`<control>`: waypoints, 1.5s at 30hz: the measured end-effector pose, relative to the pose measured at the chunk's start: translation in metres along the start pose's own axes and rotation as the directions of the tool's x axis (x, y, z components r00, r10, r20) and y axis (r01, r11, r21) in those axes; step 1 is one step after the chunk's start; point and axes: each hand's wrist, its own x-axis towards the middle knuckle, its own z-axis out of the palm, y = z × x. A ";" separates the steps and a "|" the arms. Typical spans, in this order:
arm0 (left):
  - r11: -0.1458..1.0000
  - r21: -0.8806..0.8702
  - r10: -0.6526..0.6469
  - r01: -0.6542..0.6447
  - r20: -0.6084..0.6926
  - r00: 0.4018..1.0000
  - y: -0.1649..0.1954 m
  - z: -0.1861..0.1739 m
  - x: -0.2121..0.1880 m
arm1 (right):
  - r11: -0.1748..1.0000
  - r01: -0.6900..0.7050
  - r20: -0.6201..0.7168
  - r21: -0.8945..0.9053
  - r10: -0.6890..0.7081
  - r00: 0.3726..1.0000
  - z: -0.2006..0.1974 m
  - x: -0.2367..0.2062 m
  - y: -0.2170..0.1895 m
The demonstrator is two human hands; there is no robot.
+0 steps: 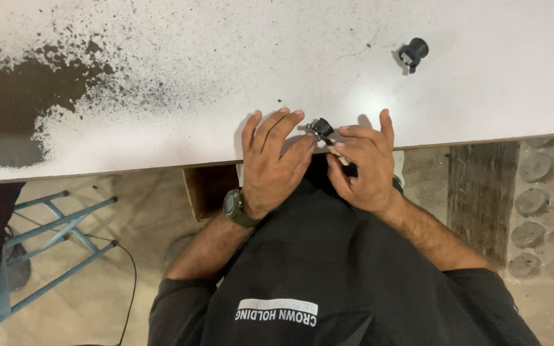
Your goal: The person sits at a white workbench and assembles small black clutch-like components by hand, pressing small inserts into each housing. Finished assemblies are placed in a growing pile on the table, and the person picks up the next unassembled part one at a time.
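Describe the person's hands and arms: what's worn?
Both hands bare, no gloves. Left hand has a dark green round-faced watch at the wrist. Right hand shows no watch or rings. Forearms bare; black sleeves pushed up near the elbows, matching the black shirt.

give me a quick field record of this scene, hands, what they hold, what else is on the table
left hand: at the table edge, fingers spread, fingertips touching a small black part
right hand: pinching a thin pale tool against that same part
wrist: dark green watch on the left arm
table: white top with a worn dark patch at the left
elsewhere on table: second black part, far right, apart from both hands
under table: blue metal frame at the left
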 end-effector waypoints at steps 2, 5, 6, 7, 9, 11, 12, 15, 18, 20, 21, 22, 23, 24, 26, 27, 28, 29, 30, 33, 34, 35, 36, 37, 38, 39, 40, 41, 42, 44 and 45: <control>1.000 -0.010 -0.018 0.018 0.005 1.000 0.000 0.002 0.000 | 1.000 -0.016 0.039 -0.027 0.017 0.999 0.002 0.001 0.000; 0.999 -0.031 -0.031 0.031 -0.001 1.000 0.000 0.004 0.000 | 0.999 -0.034 0.035 -0.029 0.035 0.999 0.003 0.005 -0.002; 0.999 -0.036 -0.030 0.030 -0.009 1.000 0.000 0.005 0.000 | 0.999 -0.038 0.036 -0.024 0.039 0.999 0.003 0.007 -0.003; 0.999 -0.044 -0.030 0.029 -0.012 0.999 0.000 0.005 -0.001 | 0.999 -0.044 0.038 -0.019 0.044 0.998 0.003 0.008 -0.003; 0.998 -0.065 -0.024 0.023 -0.016 1.000 -0.001 0.006 -0.002 | 0.999 -0.051 0.035 -0.008 0.051 0.998 0.004 0.009 -0.004; 0.996 -0.084 -0.019 0.016 -0.024 1.000 -0.003 0.006 -0.002 | 0.999 -0.052 0.027 0.005 0.052 0.998 0.005 0.009 -0.004; 0.996 -0.093 -0.014 0.012 -0.029 0.999 -0.004 0.006 -0.002 | 0.999 -0.050 0.027 0.008 0.050 0.998 0.005 0.010 -0.004; 0.998 -0.034 0.055 -0.055 -0.021 0.998 -0.007 0.006 -0.001 | 0.998 -0.054 0.028 0.016 0.054 0.998 0.006 0.009 -0.003; 0.982 0.094 0.163 -0.162 -0.007 0.987 -0.007 0.007 0.000 | 0.998 -0.063 0.027 0.023 0.062 0.998 0.005 0.010 -0.004; 0.983 0.078 0.169 -0.166 -0.034 0.985 -0.005 0.007 0.001 | 0.998 -0.053 0.025 0.028 0.052 0.998 0.005 0.012 -0.004; 0.983 0.071 0.171 -0.167 -0.048 0.984 -0.004 0.007 0.001 | 0.999 -0.045 0.021 0.030 0.045 0.999 0.005 0.012 -0.005; 0.985 0.061 0.164 -0.160 -0.075 0.984 -0.003 0.008 0.002 | 0.999 -0.037 0.016 0.031 0.037 0.999 0.005 0.013 -0.005; 0.987 0.050 0.157 -0.152 -0.100 0.983 -0.002 0.009 0.002 | 0.999 -0.031 0.012 0.032 0.030 0.999 0.005 0.013 -0.005; 0.989 0.039 0.146 -0.142 -0.124 0.982 -0.001 0.009 0.003 | 0.999 -0.037 0.017 0.031 0.037 0.999 0.005 0.013 -0.005; 0.998 0.002 0.067 -0.067 -0.094 0.993 0.000 0.008 0.004 | 0.998 -0.048 0.027 0.028 0.047 0.999 0.005 0.013 -0.005; 0.999 -0.014 0.032 -0.033 -0.082 0.996 -0.001 0.008 0.005 | 0.999 -0.044 0.019 0.028 0.043 0.999 0.006 0.013 -0.005; 0.999 -0.033 -0.006 0.004 -0.050 0.999 0.000 0.007 0.006 | 0.999 -0.042 0.010 0.026 0.042 0.999 0.006 0.013 -0.005; 0.998 -0.051 -0.044 0.043 -0.015 0.999 0.000 0.006 0.006 | 0.999 -0.044 0.002 0.023 0.044 0.999 0.007 0.012 -0.005; 0.994 -0.067 -0.082 0.084 0.021 0.996 0.000 0.006 0.006 | 0.999 -0.048 -0.002 0.022 0.048 0.999 0.008 0.011 -0.005; 0.989 -0.076 -0.124 0.128 0.045 0.991 0.002 0.004 0.006 | 0.999 -0.042 -0.011 0.010 0.042 0.999 0.009 0.008 -0.004; 0.988 -0.080 -0.127 0.130 0.043 0.991 0.002 0.004 0.006 | 0.999 -0.032 -0.013 -0.002 0.032 0.999 0.009 0.006 -0.004; 0.988 -0.082 -0.128 0.130 0.038 0.991 0.002 0.004 0.006 | 1.000 -0.019 -0.016 -0.013 0.019 1.000 0.009 0.004 -0.003; 0.988 -0.084 -0.127 0.129 0.032 0.991 0.002 0.004 0.007 | 1.000 0.020 -0.008 0.013 -0.020 1.000 0.009 0.003 -0.002; 0.988 -0.086 -0.123 0.126 0.031 0.992 0.001 0.004 0.007 | 0.998 0.057 0.001 0.039 -0.057 0.998 0.009 0.002 -0.002; 0.988 -0.088 -0.122 0.124 0.034 0.992 0.001 0.004 0.008 | 0.994 0.091 0.011 0.068 -0.092 0.996 0.010 0.001 -0.002; 0.988 -0.091 -0.121 0.124 0.039 0.992 0.001 0.004 0.008 | 0.993 0.091 0.008 0.075 -0.092 0.996 0.011 0.001 -0.001; 0.987 -0.098 -0.126 0.130 0.047 0.991 0.000 0.004 0.008 | 0.993 0.089 0.005 0.082 -0.090 0.996 0.012 0.001 -0.001; 0.985 -0.105 -0.129 0.134 0.055 0.990 0.000 0.004 0.008 | 0.992 0.088 0.000 0.086 -0.088 0.996 0.013 0.001 -0.001; 0.985 -0.111 -0.129 0.135 0.059 0.990 0.000 0.004 0.008 | 0.993 0.089 -0.009 0.075 -0.088 0.996 0.013 0.002 -0.001; 0.984 -0.119 -0.129 0.135 0.055 0.990 -0.001 0.005 0.008 | 0.994 0.092 -0.025 0.059 -0.091 0.996 0.014 0.004 -0.002; 0.983 -0.124 -0.132 0.138 0.057 0.990 -0.001 0.005 0.007 | 0.995 0.090 -0.030 0.050 -0.088 0.996 0.014 0.004 -0.003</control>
